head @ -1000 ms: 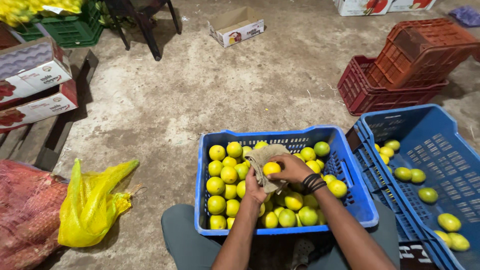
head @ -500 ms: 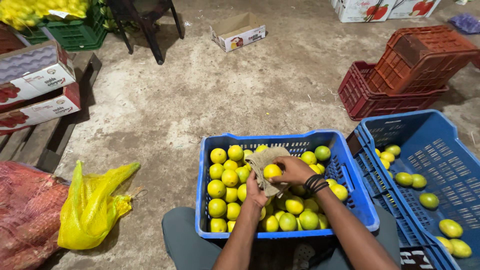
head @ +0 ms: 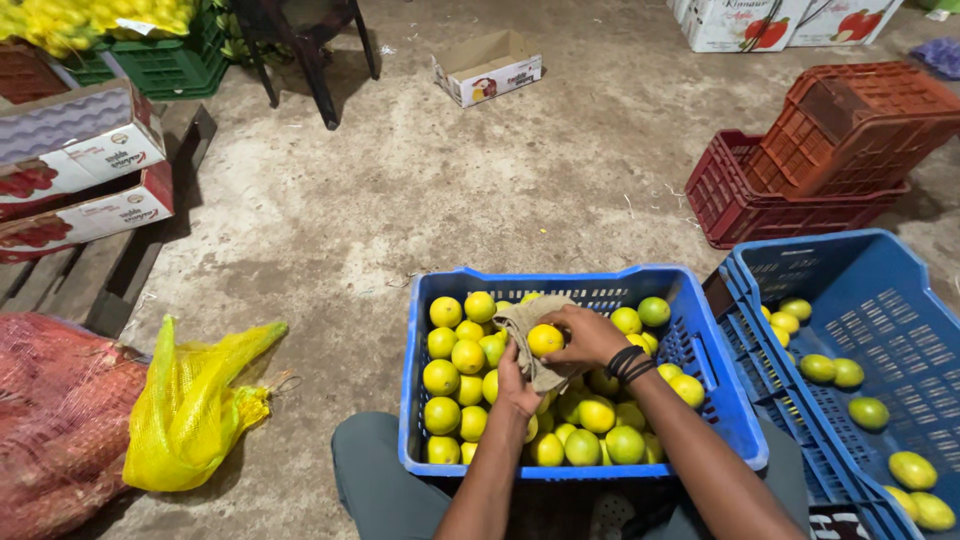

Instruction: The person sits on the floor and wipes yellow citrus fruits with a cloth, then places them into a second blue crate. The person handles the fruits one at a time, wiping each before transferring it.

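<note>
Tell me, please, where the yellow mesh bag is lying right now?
In the head view, the yellow mesh bag lies on the floor at lower left, between the red mesh sack and the blue crate.

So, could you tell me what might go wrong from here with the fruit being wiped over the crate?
The yellow fruit sits between the right hand and the cloth backed by the left hand; if it slips, it would probably drop onto the fruit in the blue crate and could bruise. The loose cloth edge may also nudge heaped fruit.
</note>
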